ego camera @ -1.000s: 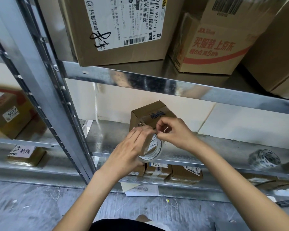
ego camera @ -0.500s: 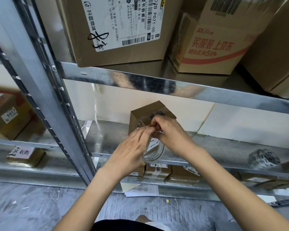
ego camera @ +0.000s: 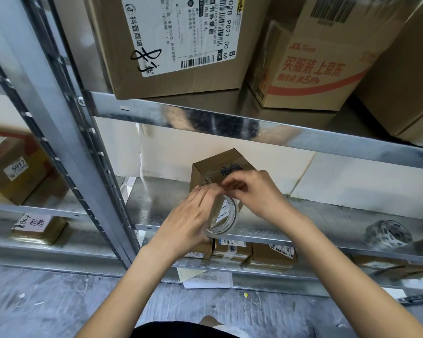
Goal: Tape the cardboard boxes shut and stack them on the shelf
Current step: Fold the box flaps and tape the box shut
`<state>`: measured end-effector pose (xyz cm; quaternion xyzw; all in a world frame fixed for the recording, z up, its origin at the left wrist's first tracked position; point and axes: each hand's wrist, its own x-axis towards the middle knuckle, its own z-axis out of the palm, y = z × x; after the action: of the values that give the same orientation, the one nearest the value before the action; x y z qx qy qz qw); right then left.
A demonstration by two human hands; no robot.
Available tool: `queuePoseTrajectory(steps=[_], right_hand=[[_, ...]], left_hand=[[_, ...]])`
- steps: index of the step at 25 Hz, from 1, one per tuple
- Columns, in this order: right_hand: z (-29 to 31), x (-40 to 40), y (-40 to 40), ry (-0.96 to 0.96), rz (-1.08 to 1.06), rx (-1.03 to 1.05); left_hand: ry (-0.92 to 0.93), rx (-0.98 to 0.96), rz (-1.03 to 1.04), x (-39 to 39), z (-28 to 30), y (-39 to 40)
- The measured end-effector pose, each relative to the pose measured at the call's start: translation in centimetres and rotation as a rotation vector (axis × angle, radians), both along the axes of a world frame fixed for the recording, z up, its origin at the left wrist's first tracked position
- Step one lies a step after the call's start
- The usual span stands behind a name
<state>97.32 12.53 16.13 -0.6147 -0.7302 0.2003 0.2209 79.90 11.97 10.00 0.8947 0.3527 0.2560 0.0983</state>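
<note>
On shelf [ego camera: 156, 206], hands [ego camera: 188, 220] hold tape roll [ego camera: 224, 217].

Steel shelf [ego camera: 327, 215] bears small box [ego camera: 217, 167]; tape roll [ego camera: 388, 234].

A grey, scuffed concrete floor [ego camera: 59, 308] fills the frame from 7 to 5 o'clock. At 6 o'clock, printed white papers [ego camera: 213, 280] lie on it, partly tucked under the lowest shelf [ego camera: 279, 281], with a pale yellow sheet [ego camera: 189, 274] touching them on their 9 o'clock side. A small yellow speck [ego camera: 245, 294] sits near the papers, towards 5 o'clock. A dark narrow bar [ego camera: 415, 299], possibly a tool, lies at 4 o'clock. An off-white wall [ego camera: 352, 181] shows at 3 o'clock.
</note>
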Motion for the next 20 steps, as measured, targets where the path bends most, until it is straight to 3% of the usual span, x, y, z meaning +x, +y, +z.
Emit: queuePoseTrajectory(steps=[7,14,17,20], right_hand=[[1.7,1.0,0.8,-0.013,0.092,-0.232],[1.8,1.6,0.8,0.164,0.186,-0.328],[1.4,1.8,1.0,0.318,0.182,-0.390],[0.4,2.0,0.8,0.607,0.077,-0.335]], left_hand=[[0.011,0.024,-0.068,0.4,0.2,-0.3],[-0.056,-0.062,-0.132,-0.2,0.0,-0.5],[-0.126,-0.165,-0.147,-0.4,-0.1,-0.5],[-0.311,-0.366,-0.109,-0.2,0.0,-0.5]])
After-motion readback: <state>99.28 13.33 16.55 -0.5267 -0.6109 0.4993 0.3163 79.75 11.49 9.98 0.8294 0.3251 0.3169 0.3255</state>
